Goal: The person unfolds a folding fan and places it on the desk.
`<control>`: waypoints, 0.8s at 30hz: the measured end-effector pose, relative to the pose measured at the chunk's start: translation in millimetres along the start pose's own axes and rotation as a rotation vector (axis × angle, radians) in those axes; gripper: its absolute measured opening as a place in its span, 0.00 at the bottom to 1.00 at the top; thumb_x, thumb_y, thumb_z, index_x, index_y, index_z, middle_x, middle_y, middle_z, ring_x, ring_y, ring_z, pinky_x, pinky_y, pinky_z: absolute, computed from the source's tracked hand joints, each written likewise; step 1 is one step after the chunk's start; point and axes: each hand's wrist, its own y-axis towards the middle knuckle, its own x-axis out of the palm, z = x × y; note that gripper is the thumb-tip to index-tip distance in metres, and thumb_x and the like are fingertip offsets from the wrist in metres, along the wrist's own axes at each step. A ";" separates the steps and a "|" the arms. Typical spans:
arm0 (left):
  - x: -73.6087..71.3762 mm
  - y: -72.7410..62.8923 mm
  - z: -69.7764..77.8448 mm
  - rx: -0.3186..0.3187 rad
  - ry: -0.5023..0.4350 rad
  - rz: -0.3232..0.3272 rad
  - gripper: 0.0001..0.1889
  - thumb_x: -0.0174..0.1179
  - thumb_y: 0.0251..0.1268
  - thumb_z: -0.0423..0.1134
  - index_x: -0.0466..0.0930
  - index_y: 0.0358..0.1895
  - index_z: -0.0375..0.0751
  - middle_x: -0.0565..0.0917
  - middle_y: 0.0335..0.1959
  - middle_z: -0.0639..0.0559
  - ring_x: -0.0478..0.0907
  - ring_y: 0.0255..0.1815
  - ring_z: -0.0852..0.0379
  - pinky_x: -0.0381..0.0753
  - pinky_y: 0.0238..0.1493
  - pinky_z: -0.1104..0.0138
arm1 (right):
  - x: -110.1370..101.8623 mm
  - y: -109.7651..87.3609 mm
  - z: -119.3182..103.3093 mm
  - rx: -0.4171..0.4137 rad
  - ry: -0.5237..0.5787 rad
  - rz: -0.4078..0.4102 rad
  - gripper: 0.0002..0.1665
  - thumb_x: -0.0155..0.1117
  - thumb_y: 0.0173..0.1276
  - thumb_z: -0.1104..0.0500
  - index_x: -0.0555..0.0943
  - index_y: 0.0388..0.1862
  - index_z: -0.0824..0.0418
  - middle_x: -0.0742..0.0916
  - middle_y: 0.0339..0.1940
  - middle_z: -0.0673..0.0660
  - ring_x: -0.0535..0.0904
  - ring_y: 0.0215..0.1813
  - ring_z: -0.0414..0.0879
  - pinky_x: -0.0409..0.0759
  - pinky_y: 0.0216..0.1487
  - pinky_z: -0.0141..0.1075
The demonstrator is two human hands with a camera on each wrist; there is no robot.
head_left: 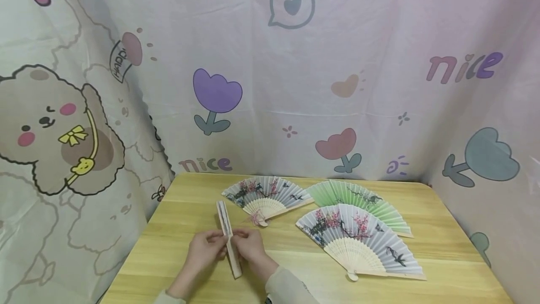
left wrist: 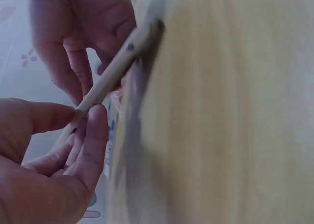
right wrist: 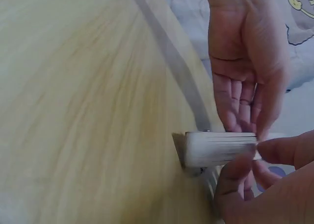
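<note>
Both hands pinch a folded fan above the table. My left hand grips its middle from the left side, and my right hand does so from the right. Its narrow pale sticks lie closed together, with a thin line of patterned folds along the far half. In the left wrist view the fan appears as a slim wooden bar with a small pivot near one end. Stacked rib ends of the fan face the right wrist camera.
Three spread fans lie on the wooden table: a blossom-patterned grey-white fan at the back, a green fan behind right, and another blossom-patterned fan in front of it. A printed curtain hangs behind.
</note>
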 end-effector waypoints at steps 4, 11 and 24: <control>-0.5 1.6 9.1 0.036 -0.020 0.006 0.18 0.65 0.71 0.31 0.80 0.57 0.19 0.89 0.38 0.40 0.86 0.32 0.53 0.92 0.32 0.68 | -5.1 2.9 -3.3 -0.083 -0.029 -0.001 0.14 0.69 0.65 0.65 0.90 0.48 0.66 0.92 0.32 0.58 0.76 0.24 0.37 0.75 0.23 0.24; 0.6 4.4 24.7 0.075 -0.022 0.006 0.17 0.64 0.72 0.30 0.81 0.57 0.20 0.90 0.41 0.37 0.88 0.32 0.54 0.94 0.33 0.66 | -21.4 6.6 -7.5 -0.135 -0.015 -0.059 0.13 0.71 0.69 0.61 0.89 0.48 0.68 0.91 0.40 0.59 0.83 0.34 0.39 0.86 0.34 0.29; 22.3 12.9 43.8 0.197 0.002 -0.105 0.16 0.65 0.71 0.29 0.84 0.57 0.24 0.90 0.42 0.38 0.86 0.29 0.57 0.93 0.33 0.63 | -57.3 13.1 -16.2 -0.120 0.129 -0.108 0.20 0.71 0.71 0.62 0.85 0.56 0.74 0.92 0.45 0.61 0.86 0.30 0.40 0.94 0.38 0.39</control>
